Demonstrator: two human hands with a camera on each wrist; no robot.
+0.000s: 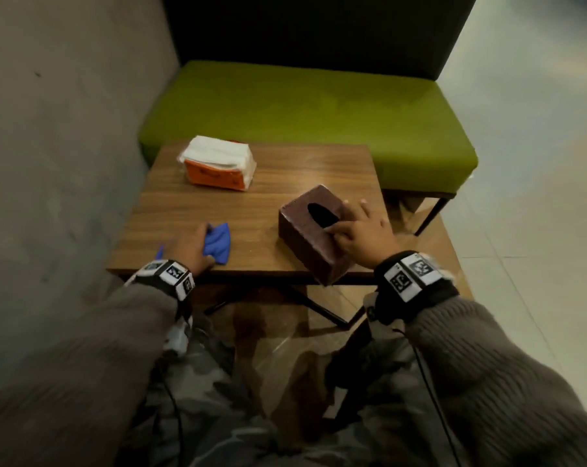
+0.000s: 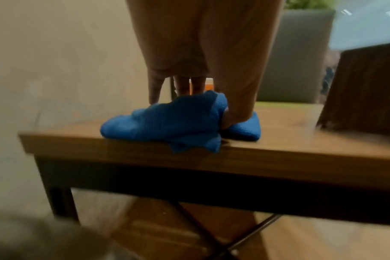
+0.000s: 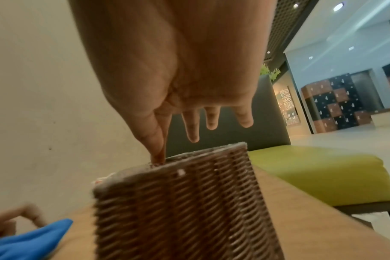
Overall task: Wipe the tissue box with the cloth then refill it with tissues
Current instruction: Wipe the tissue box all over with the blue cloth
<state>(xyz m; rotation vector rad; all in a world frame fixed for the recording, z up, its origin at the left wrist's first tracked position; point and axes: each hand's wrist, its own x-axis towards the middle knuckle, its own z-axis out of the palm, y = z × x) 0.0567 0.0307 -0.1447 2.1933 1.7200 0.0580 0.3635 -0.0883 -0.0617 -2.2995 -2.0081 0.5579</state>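
A brown woven tissue box [image 1: 305, 237] lies at an angle on the wooden table [image 1: 285, 170], front right, with its near corner past the front edge. The dark slot on top shows no tissue. My right hand [image 1: 359, 230] rests on the box [image 3: 185, 202]. In the right wrist view its thumb and forefinger [image 3: 155, 140] meet at the slot's edge while the other fingers spread straight. My left hand [image 1: 192, 246] grips a bunched blue cloth [image 1: 219, 242] on the table's front left. In the left wrist view the cloth [image 2: 178, 121] is bunched between thumb and fingers. A white and orange tissue pack [image 1: 217, 163] lies at the far left.
A green bench seat [image 1: 302, 102] with a dark back stands right behind the table. A grey wall [image 1: 66, 129] runs close along the left. The table has thin dark crossed legs [image 1: 319, 308], and my knees are under its front edge. Pale floor lies to the right.
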